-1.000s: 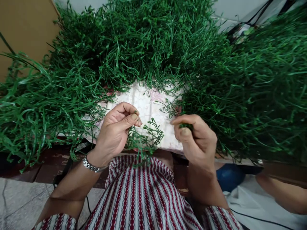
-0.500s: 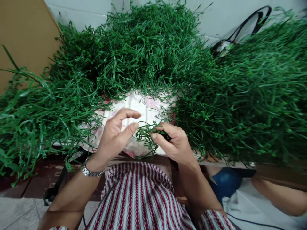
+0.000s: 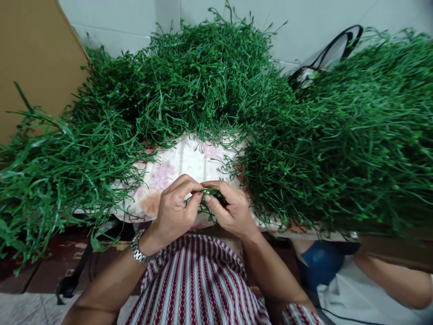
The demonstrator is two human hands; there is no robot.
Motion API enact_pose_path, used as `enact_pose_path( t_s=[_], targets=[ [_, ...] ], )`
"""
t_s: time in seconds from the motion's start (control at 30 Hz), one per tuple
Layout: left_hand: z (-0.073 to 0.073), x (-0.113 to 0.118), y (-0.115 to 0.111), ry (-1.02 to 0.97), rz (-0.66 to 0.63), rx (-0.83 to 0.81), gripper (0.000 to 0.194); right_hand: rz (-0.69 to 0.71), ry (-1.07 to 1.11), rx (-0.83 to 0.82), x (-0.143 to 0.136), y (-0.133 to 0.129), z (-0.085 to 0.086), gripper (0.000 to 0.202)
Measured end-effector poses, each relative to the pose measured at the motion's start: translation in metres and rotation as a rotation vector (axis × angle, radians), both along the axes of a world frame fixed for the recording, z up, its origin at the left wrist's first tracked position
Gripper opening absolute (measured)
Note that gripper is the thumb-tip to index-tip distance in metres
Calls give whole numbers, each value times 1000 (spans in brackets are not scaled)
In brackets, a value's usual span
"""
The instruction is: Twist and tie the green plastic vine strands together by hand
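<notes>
Close together in front of my body, my left hand (image 3: 179,208) and my right hand (image 3: 232,208) meet fingertip to fingertip. Between them is a small bunch of thin green stems (image 3: 210,212), partly covered by the fingers. My right hand is closed around the bunch. Thumb and index finger of my left hand pinch its near end. A cloth with pink and purple flowers (image 3: 192,158) lies beneath the hands. Loose green stems with small knobbed tips are heaped around it: a left pile (image 3: 74,158), a back pile (image 3: 209,76) and a right pile (image 3: 338,153).
A bag with black handles (image 3: 306,74) stands behind the right pile against a pale wall (image 3: 230,13). At the far left rises a tan board (image 3: 37,54). Another person's arm (image 3: 395,280) is at the lower right. A black strap (image 3: 77,266) hangs at the table's near left edge.
My left hand has moved right to my right hand, and its open thumb and index finger have closed on the stems. The whole view has shifted slightly.
</notes>
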State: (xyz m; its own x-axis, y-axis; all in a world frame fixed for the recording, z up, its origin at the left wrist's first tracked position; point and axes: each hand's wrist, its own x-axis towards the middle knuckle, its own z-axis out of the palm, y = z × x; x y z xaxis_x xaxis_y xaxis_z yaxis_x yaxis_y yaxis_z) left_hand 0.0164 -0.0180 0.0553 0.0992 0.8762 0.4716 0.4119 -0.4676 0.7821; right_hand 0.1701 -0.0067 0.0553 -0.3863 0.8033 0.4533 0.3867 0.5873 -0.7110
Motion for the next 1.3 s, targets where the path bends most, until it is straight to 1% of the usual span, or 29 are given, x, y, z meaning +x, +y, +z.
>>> enact_pose_path(
  t_s=[0.17,0.3,0.37,0.43,0.47,0.53,0.57,0.63,0.67,0.8,0.87,0.97,1.03,1.1,1.23,1.3],
  targets=[
    [-1,0,-2,-7,0,-62,13,-31,19,35,-2,-1,-7,9],
    [1,-5,-6,-29,-69,-126,12,-19,-33,60,3,2,-3,5],
    [3,-6,-7,-60,-102,-159,11,19,-83,68,7,4,0,6],
    [5,-7,-6,-94,-147,-205,10,88,-142,52,9,6,3,6],
    [6,-7,-6,-107,-175,-226,12,125,-174,37,9,6,3,6],
    [5,-7,-4,-138,-201,-228,18,175,-216,6,7,5,2,6],
    [3,-6,-3,-163,-193,-211,17,186,-218,-12,6,4,1,8],
    [-2,-5,-1,-257,-152,-184,10,181,-180,-59,3,3,-2,13],
    [-6,-4,-1,-336,-134,-193,8,178,-150,-96,2,2,-3,15],
    [-18,-1,-1,-712,-123,-314,5,206,7,-292,-2,3,-7,12],
    [-18,0,-2,-845,-136,-366,4,237,87,-381,-3,3,-9,14],
    [-14,0,-4,-976,-173,-497,7,304,161,-469,-4,4,-12,20],
    [-12,-1,-4,-1032,-198,-602,10,337,150,-458,-5,4,-14,24],
    [-11,-2,-3,-1062,-214,-685,12,344,92,-396,-5,4,-16,27],
    [-13,-4,-2,-1023,-204,-766,16,357,-42,-239,-7,5,-19,27],
    [-14,-5,0,-982,-189,-786,16,397,-83,-178,-7,5,-19,24]
  ],
)
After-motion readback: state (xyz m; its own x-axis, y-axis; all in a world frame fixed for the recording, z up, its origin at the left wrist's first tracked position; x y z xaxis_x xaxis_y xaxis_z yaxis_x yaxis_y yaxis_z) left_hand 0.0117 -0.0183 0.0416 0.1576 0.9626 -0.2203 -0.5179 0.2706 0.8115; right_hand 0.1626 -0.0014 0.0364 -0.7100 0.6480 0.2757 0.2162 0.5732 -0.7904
